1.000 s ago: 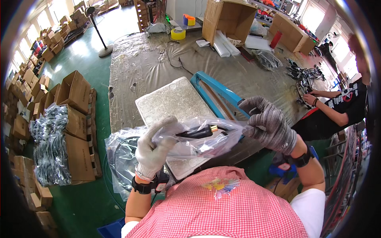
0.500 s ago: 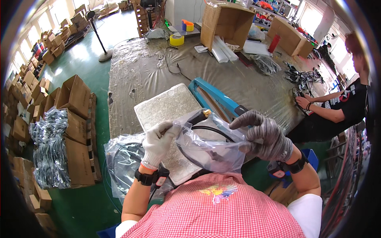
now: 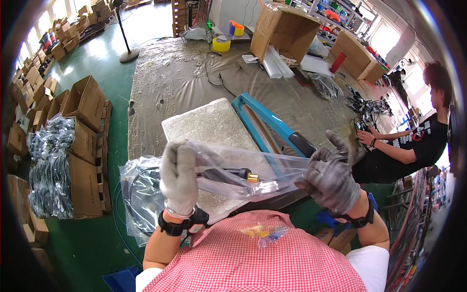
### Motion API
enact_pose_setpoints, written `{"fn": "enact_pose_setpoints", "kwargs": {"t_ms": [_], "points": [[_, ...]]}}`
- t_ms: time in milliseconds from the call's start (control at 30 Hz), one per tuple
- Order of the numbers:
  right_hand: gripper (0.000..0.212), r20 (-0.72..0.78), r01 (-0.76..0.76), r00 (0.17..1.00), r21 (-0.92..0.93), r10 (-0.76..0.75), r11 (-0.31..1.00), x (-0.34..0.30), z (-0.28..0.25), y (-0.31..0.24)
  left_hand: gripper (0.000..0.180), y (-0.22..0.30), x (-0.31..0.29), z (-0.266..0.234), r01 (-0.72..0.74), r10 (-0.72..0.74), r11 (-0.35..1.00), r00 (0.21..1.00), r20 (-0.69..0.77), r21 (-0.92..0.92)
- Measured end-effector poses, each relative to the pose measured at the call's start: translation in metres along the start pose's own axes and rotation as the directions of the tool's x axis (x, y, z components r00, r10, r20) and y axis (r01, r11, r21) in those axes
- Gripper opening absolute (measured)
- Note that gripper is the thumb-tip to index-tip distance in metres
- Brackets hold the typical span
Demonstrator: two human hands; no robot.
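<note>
A transparent plastic bag [image 3: 228, 156] is stretched between my hands above a white foam block [image 3: 206, 124]. In it lies a black cable [image 3: 226, 173] with a gold-coloured connector [image 3: 252, 178]. My left hand [image 3: 178, 171], in a white glove, has its fingers closed on the bag's left end. The right end is pinched by my right hand [image 3: 331, 174], in a grey glove, thumb and lower fingers together and index finger raised. Just beyond the bag is a teal lever tool [image 3: 270, 119] with a black handle, resembling a bag sealer.
More bagged cable [image 3: 141, 194] lies left of the foam block. An open carton [image 3: 282, 36], yellow tape [image 3: 221, 45] and a red cylinder [image 3: 338, 62] stand across the table. At the right, a co-worker [image 3: 413, 141] handles black cables. Cartons [image 3: 85, 185] sit on the floor at left.
My hands have moved apart, the left one leftward, pulling the bag taut and flat. The cable and connector inside have shifted lower. The view has tilted slightly.
</note>
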State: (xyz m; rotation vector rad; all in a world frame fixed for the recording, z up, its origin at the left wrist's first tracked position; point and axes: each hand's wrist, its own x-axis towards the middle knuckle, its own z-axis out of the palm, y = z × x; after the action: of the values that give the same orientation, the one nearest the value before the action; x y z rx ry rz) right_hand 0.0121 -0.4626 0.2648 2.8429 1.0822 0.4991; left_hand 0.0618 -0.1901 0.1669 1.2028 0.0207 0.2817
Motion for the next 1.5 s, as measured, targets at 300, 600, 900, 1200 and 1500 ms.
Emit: {"fn": "enact_pose_setpoints", "kwargs": {"t_ms": [300, 600, 900, 1200, 1500], "points": [[0.07, 0.008, -0.227, 0.971, 0.36, 0.24, 0.905, 0.04, 0.007, -0.015, 0.019, -0.009, -0.005, 0.004, -0.011, 0.003, 0.996, 0.996, 0.086, 0.087], [0.013, 0.043, -0.207, 0.976, 0.472, 0.213, 0.857, 0.049, 0.077, -0.041, 0.017, 0.0, -0.015, -0.002, -0.055, 0.035, 0.986, 0.992, 0.123, 0.159], [0.015, -0.146, -0.219, 0.905, 0.647, 0.4, 0.731, 0.052, 0.084, -0.034, 0.02, -0.008, 0.015, -0.029, -0.02, -0.275, 0.845, 0.842, 0.465, 0.534], [0.031, 0.488, -0.624, 0.779, 0.664, 0.394, 0.412, -0.009, 0.065, -0.002, 0.016, -0.005, 0.058, 0.013, -0.141, -0.071, 0.796, 0.944, 0.322, 0.588], [0.023, 0.752, -0.864, 0.463, 0.501, 0.469, 0.049, -0.076, 0.189, 0.018, 0.036, -0.138, 0.121, 0.1, -0.437, -0.491, 0.352, 0.666, 0.561, 0.827]]}}
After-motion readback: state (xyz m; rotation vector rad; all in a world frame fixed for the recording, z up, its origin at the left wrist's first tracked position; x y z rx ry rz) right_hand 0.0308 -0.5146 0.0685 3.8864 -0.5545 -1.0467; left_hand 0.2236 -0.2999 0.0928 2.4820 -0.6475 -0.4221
